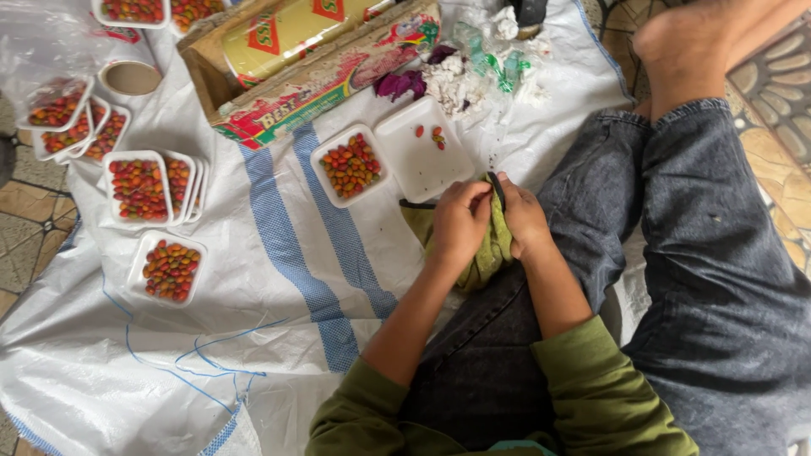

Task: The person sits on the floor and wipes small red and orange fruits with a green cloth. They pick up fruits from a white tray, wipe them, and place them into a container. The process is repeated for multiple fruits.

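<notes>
Now both hands close together over lap: left hand (459, 221) and right hand (522, 218) pinching green cloth (492, 249), fingers curled tight. Judgement: keep grip firm, work near almost-empty white tray (422, 156); full tray (351, 165) just left.

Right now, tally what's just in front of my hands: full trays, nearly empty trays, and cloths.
Full tray of small red and green fruits: 1
Nearly empty white tray: 1
Green cloth: 1
Total: 3
</notes>
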